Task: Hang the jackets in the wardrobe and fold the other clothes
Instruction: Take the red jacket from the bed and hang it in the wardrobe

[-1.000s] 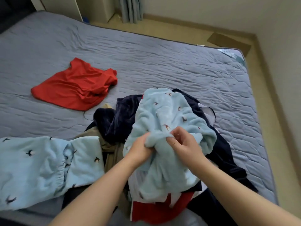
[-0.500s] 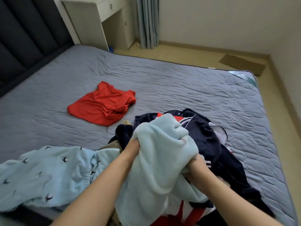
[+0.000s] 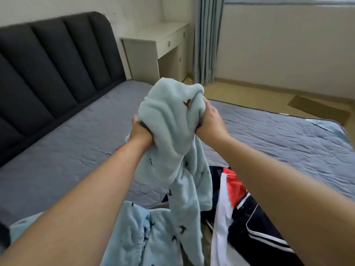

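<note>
A pale blue fleece garment [image 3: 172, 120], dotted with small dark bird prints, is held bunched above the grey quilted bed [image 3: 76, 150]. Its folds are gripped by the left hand [image 3: 141, 131] and the right hand [image 3: 210, 120], while its lower part is draped down toward a navy, white and red jacket [image 3: 249, 223] on the bed.

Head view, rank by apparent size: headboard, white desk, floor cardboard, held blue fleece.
1. black headboard
2. light blue fleece garment, inflated by nearness to the camera
3. white desk
4. cardboard on the floor
</note>
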Demonstrator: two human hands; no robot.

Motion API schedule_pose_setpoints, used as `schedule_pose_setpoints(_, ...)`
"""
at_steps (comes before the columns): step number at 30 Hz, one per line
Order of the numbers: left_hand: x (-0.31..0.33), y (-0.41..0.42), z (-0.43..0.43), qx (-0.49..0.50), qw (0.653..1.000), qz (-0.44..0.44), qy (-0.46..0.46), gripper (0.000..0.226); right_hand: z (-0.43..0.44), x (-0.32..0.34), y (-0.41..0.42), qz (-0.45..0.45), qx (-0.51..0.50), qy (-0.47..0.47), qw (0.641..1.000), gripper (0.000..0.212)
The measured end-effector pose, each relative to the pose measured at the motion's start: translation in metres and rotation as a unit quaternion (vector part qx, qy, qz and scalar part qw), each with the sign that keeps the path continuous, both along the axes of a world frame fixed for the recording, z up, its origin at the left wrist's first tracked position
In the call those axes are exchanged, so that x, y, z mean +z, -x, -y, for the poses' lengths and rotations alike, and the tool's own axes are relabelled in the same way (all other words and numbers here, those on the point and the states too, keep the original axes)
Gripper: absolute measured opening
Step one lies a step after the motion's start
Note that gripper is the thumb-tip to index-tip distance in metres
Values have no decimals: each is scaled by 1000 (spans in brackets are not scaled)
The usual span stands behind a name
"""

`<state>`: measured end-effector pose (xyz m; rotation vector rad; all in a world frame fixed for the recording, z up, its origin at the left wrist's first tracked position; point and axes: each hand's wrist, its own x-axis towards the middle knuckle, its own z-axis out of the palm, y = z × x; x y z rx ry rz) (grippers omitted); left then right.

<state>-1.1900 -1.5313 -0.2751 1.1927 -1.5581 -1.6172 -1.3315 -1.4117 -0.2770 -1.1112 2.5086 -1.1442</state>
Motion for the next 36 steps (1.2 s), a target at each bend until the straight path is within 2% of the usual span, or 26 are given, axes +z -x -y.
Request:
schedule_pose_setpoints(1,-13,2,16,2,999,52,-15,34,0,-7,4,-9,-2,-59,998,84)
schedule_pose_setpoints(2,-30,1,21,-38,989,139,-35,44,-5,-23,4,-9,-3,-121,993,88)
schedule_pose_setpoints(3,-54,-7,20,-110,966,235,-11,54,-16,-42,-2,-4,6,-182,983,88)
schedule_pose_setpoints(4,-82,-23,16,-158,922,352,19,60,-32,-67,-10,1,25,-240,970,87)
schedule_pose_setpoints(5,-108,-41,7,-201,876,433,61,62,-49,-94,-21,5,52,-290,955,84)
schedule_pose_setpoints(9,-203,-103,-40,-360,740,566,58,40,-107,-195,-68,31,156,-445,881,67)
schedule_pose_setpoints(11,-248,-126,-57,-399,688,601,80,38,-120,-233,-90,48,183,-467,864,57)
schedule_pose_setpoints(12,-268,-134,-64,-406,678,605,100,45,-122,-249,-100,60,195,-465,861,53)
schedule_pose_setpoints(15,-314,-150,-79,-427,643,603,200,73,-116,-292,-125,105,203,-430,873,54)
schedule_pose_setpoints(18,-353,-147,-90,-472,587,568,332,99,-106,-329,-147,162,208,-398,879,55)
schedule_pose_setpoints(20,-375,-141,-96,-488,564,568,348,86,-102,-350,-158,183,204,-389,879,54)
schedule_pose_setpoints(22,-388,-135,-100,-501,549,576,341,49,-101,-367,-165,195,198,-387,879,58)
schedule_pose_setpoints(24,-395,-134,-99,-504,535,573,363,29,-105,-378,-169,199,200,-385,879,58)
schedule_pose_setpoints(27,-386,-158,-76,-518,540,550,370,32,-118,-382,-168,199,203,-394,874,55)
schedule_pose_setpoints(28,-378,-171,-63,-523,529,559,366,34,-123,-382,-166,191,203,-403,872,52)
schedule_pose_setpoints(30,-365,-200,-32,-517,458,624,365,34,-131,-380,-160,179,195,-419,869,44)
schedule_pose_setpoints(31,-364,-213,-18,-500,417,681,336,35,-134,-379,-157,176,190,-426,867,39)
schedule_pose_setpoints(33,-364,-224,-3,-468,344,784,219,42,-138,-377,-151,170,194,-434,863,34)
schedule_pose_setpoints(35,-377,-220,-8,-502,252,816,135,50,-141,-377,-146,164,205,-434,862,35)
schedule_pose_setpoints(36,-382,-216,-14,-523,231,809,135,54,-144,-376,-143,160,209,-430,864,35)
